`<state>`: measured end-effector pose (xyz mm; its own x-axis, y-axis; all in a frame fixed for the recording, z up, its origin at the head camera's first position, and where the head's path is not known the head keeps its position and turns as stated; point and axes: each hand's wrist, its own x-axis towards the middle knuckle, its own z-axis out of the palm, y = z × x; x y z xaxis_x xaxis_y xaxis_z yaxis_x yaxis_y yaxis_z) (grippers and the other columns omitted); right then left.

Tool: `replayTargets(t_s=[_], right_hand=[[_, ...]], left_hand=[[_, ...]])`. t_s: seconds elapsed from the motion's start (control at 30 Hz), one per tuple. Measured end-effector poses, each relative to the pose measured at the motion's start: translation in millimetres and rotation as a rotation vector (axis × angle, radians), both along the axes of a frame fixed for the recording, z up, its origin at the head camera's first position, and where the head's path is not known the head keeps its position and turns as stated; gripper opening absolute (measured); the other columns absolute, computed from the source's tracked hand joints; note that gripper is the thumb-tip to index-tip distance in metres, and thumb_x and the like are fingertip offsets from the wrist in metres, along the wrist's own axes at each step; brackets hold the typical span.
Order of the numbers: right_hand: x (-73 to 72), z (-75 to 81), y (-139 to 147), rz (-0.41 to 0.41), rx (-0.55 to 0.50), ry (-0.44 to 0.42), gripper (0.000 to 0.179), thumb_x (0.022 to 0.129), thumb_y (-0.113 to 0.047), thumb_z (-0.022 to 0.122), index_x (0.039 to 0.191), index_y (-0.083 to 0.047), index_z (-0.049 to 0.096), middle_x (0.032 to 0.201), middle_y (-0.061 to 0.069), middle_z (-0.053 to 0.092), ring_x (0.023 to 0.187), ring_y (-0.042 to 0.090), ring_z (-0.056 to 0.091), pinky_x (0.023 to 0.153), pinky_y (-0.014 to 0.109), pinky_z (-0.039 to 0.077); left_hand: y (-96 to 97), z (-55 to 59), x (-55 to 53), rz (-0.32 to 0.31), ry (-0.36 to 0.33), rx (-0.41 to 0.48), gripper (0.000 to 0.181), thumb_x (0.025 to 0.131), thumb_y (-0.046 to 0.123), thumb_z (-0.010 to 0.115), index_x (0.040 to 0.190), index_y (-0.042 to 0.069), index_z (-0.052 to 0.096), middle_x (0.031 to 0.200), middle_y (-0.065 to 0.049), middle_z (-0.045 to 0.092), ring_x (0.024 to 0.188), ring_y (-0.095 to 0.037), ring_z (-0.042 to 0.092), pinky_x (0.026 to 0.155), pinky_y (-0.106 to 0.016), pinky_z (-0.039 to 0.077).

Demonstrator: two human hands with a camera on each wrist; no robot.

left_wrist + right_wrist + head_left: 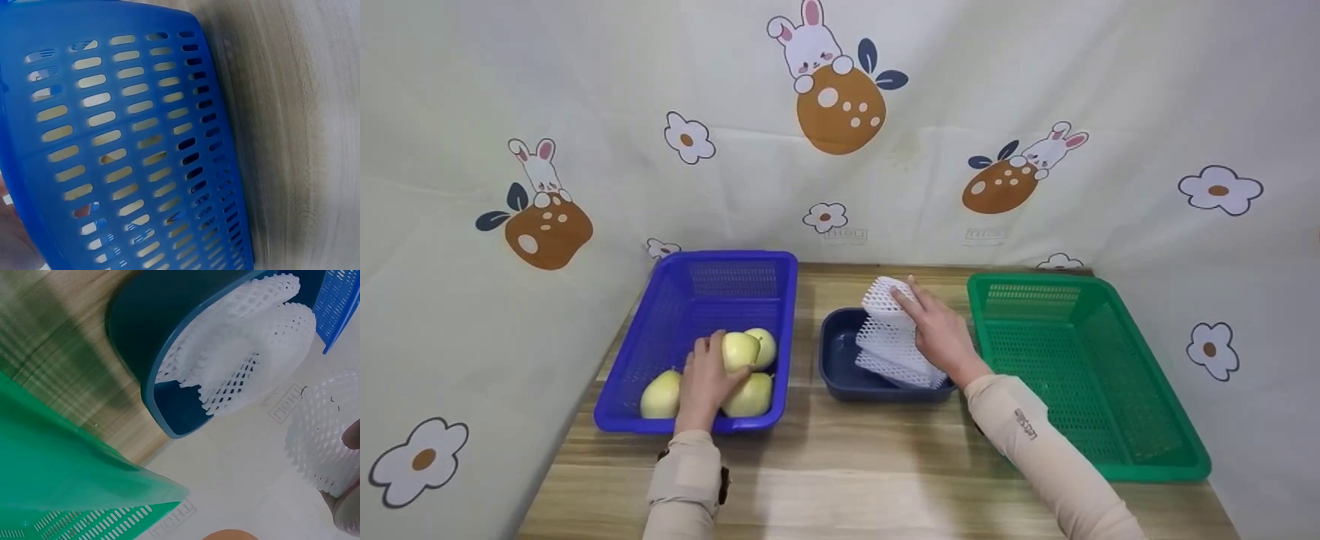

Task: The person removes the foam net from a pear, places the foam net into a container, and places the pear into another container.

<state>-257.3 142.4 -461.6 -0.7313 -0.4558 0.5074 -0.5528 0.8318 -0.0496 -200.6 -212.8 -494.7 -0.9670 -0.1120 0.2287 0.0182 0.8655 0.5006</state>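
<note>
Inside the blue-violet basket [611, 397], my left hand [706, 382] grips a pale yellow-green fruit [741, 349], lifted over the others. Three similar fruits lie around it: one [660, 394] left of the hand, one [765, 346] behind, one [750, 396] near the front wall. In the left wrist view the basket wall [121, 146] hides most of the work. My right hand [945, 334] pinches a white foam net sleeve [881, 297] above a small dark blue bin [840, 379]. More white foam nets [242, 354] are stacked in that bin.
To the right stands a green basket [1080, 390], close to my right forearm. All the containers rest on a wooden table [840, 472]. A pale curtain [930, 225] printed with rabbits and flowers hangs behind and at both sides.
</note>
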Motion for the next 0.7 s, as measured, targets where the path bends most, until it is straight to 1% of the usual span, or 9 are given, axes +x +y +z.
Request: replayTargets(t_s=[0.2, 0.3, 0.43, 0.53, 0.7], right_hand=[[-3.9, -10.7, -4.0, -0.011, 0.008, 0.059, 0.064, 0.072, 0.007, 0.055, 0.130, -0.019, 0.045, 0.132, 0.012, 0.040, 0.106, 0.029, 0.049, 0.044, 0.038, 0.044], [-5.7, -16.2, -7.7, -0.013, 0.029, 0.090, 0.063, 0.071, 0.007, 0.056, 0.129, -0.018, 0.047, 0.131, 0.013, 0.040, 0.108, 0.030, 0.047, 0.056, 0.042, 0.047], [-6.2, -24.3, -11.7, -0.026, 0.093, 0.115, 0.066, 0.067, 0.005, 0.061, 0.128, -0.016, 0.047, 0.130, 0.015, 0.041, 0.111, 0.031, 0.045, 0.069, 0.044, 0.047], [-5.1, -30.4, -13.3, -0.046, 0.136, 0.117, 0.068, 0.066, 0.003, 0.064, 0.128, -0.017, 0.046, 0.130, 0.015, 0.041, 0.112, 0.030, 0.043, 0.070, 0.041, 0.047], [-3.0, -42.4, -13.8, -0.052, 0.168, 0.112, 0.065, 0.069, 0.000, 0.065, 0.129, -0.017, 0.046, 0.130, 0.015, 0.041, 0.112, 0.030, 0.043, 0.077, 0.040, 0.045]], left_hand=[[2.4, -1.9, -4.3, 0.014, -0.028, -0.008, 0.074, 0.068, 0.034, 0.073, 0.126, 0.001, 0.039, 0.111, -0.026, 0.042, 0.093, -0.046, 0.046, 0.068, -0.056, 0.041], [4.3, -2.6, -6.2, 0.010, -0.024, -0.013, 0.074, 0.069, 0.034, 0.073, 0.126, 0.001, 0.039, 0.111, -0.026, 0.043, 0.093, -0.046, 0.047, 0.068, -0.055, 0.042], [7.3, -3.3, -8.6, 0.001, -0.021, -0.025, 0.074, 0.070, 0.034, 0.072, 0.126, 0.000, 0.039, 0.109, -0.026, 0.044, 0.090, -0.045, 0.048, 0.069, -0.054, 0.042], [9.2, -4.0, -10.6, 0.001, -0.027, -0.031, 0.074, 0.070, 0.035, 0.072, 0.126, 0.001, 0.039, 0.109, -0.026, 0.045, 0.091, -0.043, 0.048, 0.069, -0.052, 0.043], [11.0, -6.6, -14.4, -0.012, -0.019, -0.008, 0.074, 0.070, 0.033, 0.072, 0.127, 0.000, 0.039, 0.111, -0.026, 0.044, 0.092, -0.045, 0.047, 0.074, -0.051, 0.041]])
